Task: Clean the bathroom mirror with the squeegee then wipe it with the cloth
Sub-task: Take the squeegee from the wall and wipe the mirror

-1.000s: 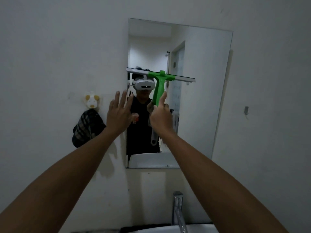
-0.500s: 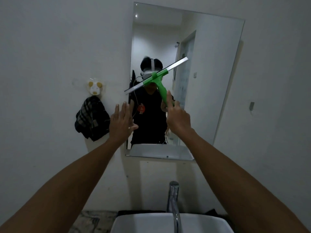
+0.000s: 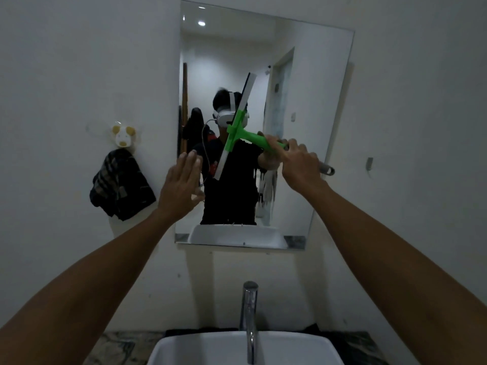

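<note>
A frameless rectangular mirror (image 3: 311, 106) hangs on the white wall above the basin. My right hand (image 3: 299, 167) is closed around the handle of a green squeegee (image 3: 245, 134), whose grey blade stands nearly upright, tilted a little to the right, in front of the mirror's middle. My left hand (image 3: 181, 185) is open with fingers spread, held by the mirror's left edge and holding nothing. A dark checked cloth (image 3: 121, 185) hangs from a small animal-shaped wall hook (image 3: 122, 135) to the left of the mirror.
A white basin (image 3: 200, 349) with a chrome tap (image 3: 249, 320) stands directly below, on a marbled counter (image 3: 116, 346). A small fitting (image 3: 370, 163) is on the wall to the right of the mirror. The mirror reflects a person and a doorway behind.
My right hand has swung the squeegee clockwise, from level to nearly upright, moving right as it went. The camera has tipped downward, bringing the basin and tap into view. My left hand stays open.
</note>
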